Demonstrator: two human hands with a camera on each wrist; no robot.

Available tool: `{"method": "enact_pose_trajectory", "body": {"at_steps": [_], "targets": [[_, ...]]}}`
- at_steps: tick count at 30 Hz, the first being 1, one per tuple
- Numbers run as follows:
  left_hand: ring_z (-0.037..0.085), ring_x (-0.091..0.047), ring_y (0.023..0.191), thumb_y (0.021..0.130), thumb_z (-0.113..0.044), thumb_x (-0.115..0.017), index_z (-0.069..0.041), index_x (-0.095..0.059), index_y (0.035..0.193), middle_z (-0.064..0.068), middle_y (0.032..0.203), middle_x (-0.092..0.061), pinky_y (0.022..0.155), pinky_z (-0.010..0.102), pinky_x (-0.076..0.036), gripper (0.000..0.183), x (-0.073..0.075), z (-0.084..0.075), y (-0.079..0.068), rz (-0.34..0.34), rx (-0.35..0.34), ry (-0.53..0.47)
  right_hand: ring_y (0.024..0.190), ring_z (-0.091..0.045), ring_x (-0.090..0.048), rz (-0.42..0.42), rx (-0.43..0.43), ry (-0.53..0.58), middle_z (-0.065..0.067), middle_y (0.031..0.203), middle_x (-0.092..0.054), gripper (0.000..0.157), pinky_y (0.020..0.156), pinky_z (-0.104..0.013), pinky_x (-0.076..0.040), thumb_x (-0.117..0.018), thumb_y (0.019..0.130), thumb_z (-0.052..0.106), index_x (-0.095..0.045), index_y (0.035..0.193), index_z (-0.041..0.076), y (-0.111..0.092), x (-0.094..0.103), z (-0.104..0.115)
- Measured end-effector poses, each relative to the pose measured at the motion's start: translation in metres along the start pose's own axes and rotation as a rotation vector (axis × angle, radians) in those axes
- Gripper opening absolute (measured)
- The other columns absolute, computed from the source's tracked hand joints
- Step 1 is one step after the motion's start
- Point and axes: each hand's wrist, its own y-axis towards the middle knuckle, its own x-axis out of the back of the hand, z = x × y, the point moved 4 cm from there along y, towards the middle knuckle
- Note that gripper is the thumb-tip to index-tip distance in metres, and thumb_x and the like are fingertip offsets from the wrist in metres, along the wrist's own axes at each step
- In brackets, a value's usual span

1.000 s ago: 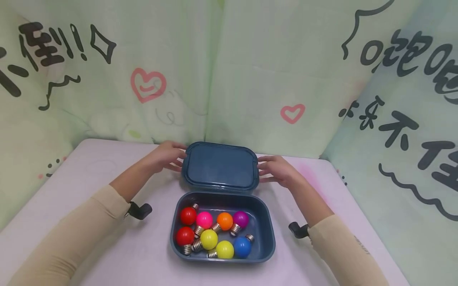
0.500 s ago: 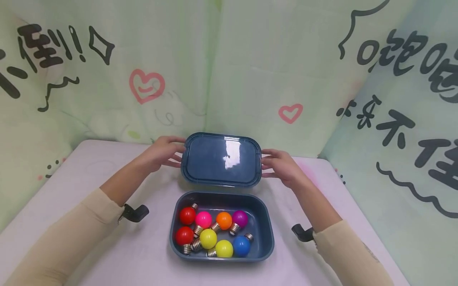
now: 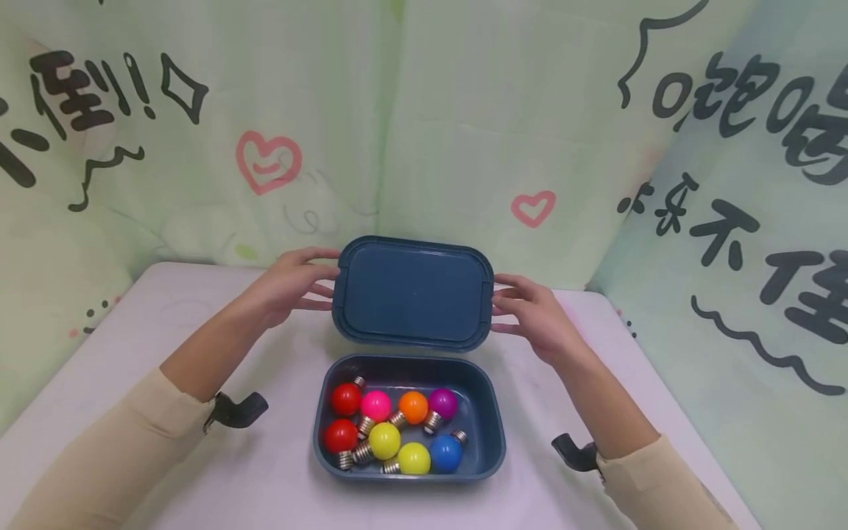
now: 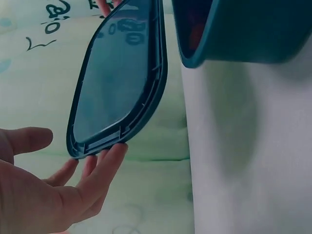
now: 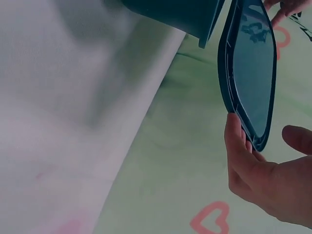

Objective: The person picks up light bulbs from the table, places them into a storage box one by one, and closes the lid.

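In the head view a dark blue lid [image 3: 414, 294] is raised, tilted, beyond the far rim of a matching box [image 3: 482, 442]. My left hand [image 3: 285, 287] supports the lid's left end with straight fingertips, thumb apart from it, as the left wrist view shows on the lid [image 4: 114, 73]. At the opposite end, my right hand [image 3: 538, 313] presses extended fingers to the edge; its thumb [image 5: 296, 139] stands off the lid. Inside the box lie several colored light bulbs: two red [image 3: 346, 399], a pink [image 3: 375, 405], an orange [image 3: 414, 406], a purple [image 3: 442, 403], two yellow [image 3: 384, 441] and a blue [image 3: 446, 453].
The box stands on a pale table [image 3: 265, 471]. Behind and at both sides hangs a light green curtain [image 3: 457, 125] with black lettering and pink hearts. Dark wrist-worn devices [image 3: 241, 411] stick out from both sleeves.
The lid has risen and come toward me, away from the table's back edge, with both hands at its ends. The box and bulbs have stayed in place.
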Motion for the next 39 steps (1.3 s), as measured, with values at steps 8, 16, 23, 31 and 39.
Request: {"method": "enact_pose_trajectory", "body": {"at_steps": [8, 16, 23, 31, 39], "targets": [[0.043, -0.059, 0.126, 0.107, -0.027, -0.054, -0.012, -0.036, 0.161, 0.023, 0.148, -0.051, 0.106, 0.053, -0.054, 0.058, -0.003, -0.003, -0.011, -0.056, -0.025, -0.043, 0.129, -0.038, -0.06, -0.055, 0.007, 0.008, -0.023, 0.148, -0.049, 0.06, 0.103, -0.041, -0.055, -0.057, 0.107, 0.023, -0.036, 0.161, 0.011, -0.01, -0.005, 0.003], [0.047, -0.051, 0.134, 0.108, -0.033, -0.052, -0.011, -0.034, 0.158, 0.026, 0.152, -0.044, 0.112, 0.062, -0.047, 0.057, -0.006, -0.002, -0.017, -0.075, -0.019, -0.153, 0.134, -0.041, -0.057, -0.08, 0.013, 0.087, -0.023, 0.15, -0.047, 0.057, 0.103, -0.042, -0.055, -0.055, 0.107, 0.023, -0.036, 0.16, 0.01, -0.016, -0.01, 0.002], [0.043, -0.052, 0.131, 0.108, -0.04, -0.051, -0.009, -0.035, 0.155, 0.025, 0.149, -0.044, 0.111, 0.06, -0.048, 0.058, -0.008, 0.002, -0.02, -0.124, -0.018, -0.227, 0.134, -0.039, -0.057, -0.13, -0.002, 0.175, -0.019, 0.151, -0.051, 0.053, 0.101, -0.041, -0.056, -0.054, 0.108, 0.027, -0.04, 0.157, 0.009, -0.017, -0.015, -0.001], [0.036, -0.055, 0.12, 0.107, -0.04, -0.053, -0.011, -0.046, 0.135, 0.013, 0.124, -0.054, 0.114, 0.058, -0.046, 0.041, -0.013, 0.005, -0.02, -0.154, -0.064, -0.267, 0.128, -0.031, -0.06, -0.199, 0.002, 0.286, -0.012, 0.136, -0.056, 0.049, 0.109, -0.041, -0.052, -0.056, 0.107, 0.037, -0.049, 0.146, 0.007, -0.015, -0.02, -0.004], [0.034, -0.055, 0.118, 0.106, -0.039, -0.056, -0.01, -0.05, 0.127, 0.007, 0.115, -0.058, 0.117, 0.058, -0.044, 0.037, -0.014, 0.011, -0.021, -0.16, -0.098, -0.27, 0.12, -0.027, -0.059, -0.219, -0.004, 0.353, -0.003, 0.119, -0.059, 0.041, 0.11, -0.042, -0.052, -0.056, 0.106, 0.043, -0.056, 0.13, 0.01, -0.01, -0.026, -0.01]]}}
